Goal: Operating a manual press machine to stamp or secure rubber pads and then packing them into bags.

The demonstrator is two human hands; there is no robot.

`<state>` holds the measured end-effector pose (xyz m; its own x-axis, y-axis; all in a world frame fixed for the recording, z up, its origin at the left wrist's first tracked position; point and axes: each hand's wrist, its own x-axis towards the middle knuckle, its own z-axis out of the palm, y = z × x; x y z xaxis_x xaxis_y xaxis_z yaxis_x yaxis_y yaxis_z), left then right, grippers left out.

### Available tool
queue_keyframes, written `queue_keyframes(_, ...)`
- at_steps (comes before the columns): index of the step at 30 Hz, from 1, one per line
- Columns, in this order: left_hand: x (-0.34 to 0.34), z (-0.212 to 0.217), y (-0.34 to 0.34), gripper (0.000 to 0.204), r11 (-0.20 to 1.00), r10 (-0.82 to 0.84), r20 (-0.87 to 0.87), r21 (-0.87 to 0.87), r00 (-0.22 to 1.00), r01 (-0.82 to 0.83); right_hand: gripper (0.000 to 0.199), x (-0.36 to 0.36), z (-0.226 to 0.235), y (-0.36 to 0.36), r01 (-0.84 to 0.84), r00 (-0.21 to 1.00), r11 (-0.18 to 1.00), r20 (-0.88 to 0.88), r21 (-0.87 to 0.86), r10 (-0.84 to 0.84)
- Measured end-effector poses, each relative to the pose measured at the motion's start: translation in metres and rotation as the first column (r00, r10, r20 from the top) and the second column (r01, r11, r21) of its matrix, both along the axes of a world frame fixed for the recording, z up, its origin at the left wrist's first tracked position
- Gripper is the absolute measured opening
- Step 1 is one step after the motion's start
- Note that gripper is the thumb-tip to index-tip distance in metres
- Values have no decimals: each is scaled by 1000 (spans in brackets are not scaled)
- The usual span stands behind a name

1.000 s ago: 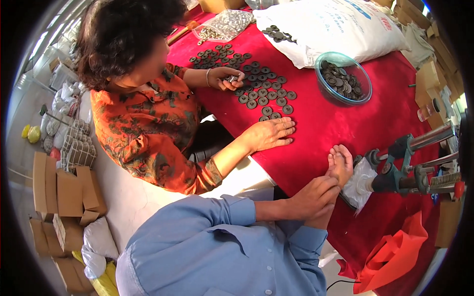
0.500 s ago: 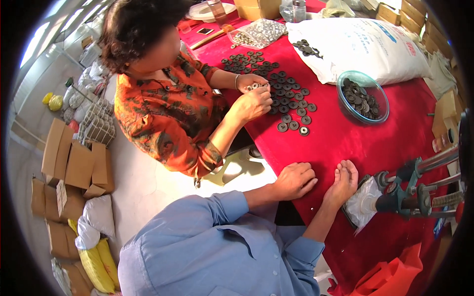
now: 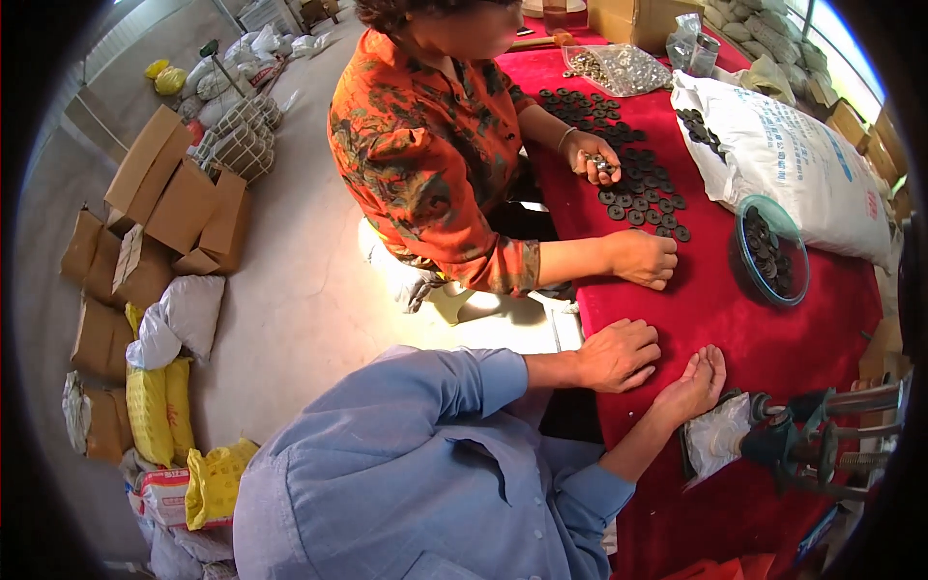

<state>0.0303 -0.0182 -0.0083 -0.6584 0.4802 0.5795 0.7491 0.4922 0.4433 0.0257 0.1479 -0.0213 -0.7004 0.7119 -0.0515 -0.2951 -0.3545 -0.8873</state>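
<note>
My left hand (image 3: 619,356) rests palm down on the red cloth near the table's edge, fingers loosely bent, with nothing visible in it. To its right lies my right hand (image 3: 692,387), turned partly up with its fingers curled and apart from the palm; it appears to hold nothing. It is nearest to a clear plastic bag (image 3: 717,437) at the base of a dark green metal press (image 3: 807,435). Beyond my left hand, a co-worker's right hand (image 3: 642,258) lies loosely closed on the cloth. The co-worker's left hand (image 3: 592,159) cups several small metal pieces above black discs (image 3: 638,193).
A bowl of dark discs (image 3: 773,253) stands right of the loose ones, beside a large white sack (image 3: 788,159). Farther back are a bag of small metal parts (image 3: 619,72) and a cardboard box (image 3: 638,21). Cartons (image 3: 179,208) and yellow sacks (image 3: 159,411) line the floor at left.
The co-worker's right hand has left the other hand and come down on the cloth near my left hand. The view has shifted; my hands keep nearly the same pose.
</note>
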Motion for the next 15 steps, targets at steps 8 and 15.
queue_keyframes(8, 0, 3, -2, 36, 990, -39, 16, -135, 999, 41, 27, 1, -7, -1, -1, 1000, 999, -7, 40, 2)
queue_keyframes(15, -8, 5, -7, 37, 993, -29, 44, -113, 999, 34, 19, -6, -13, -11, -24, 999, 938, 32, 346, 14)
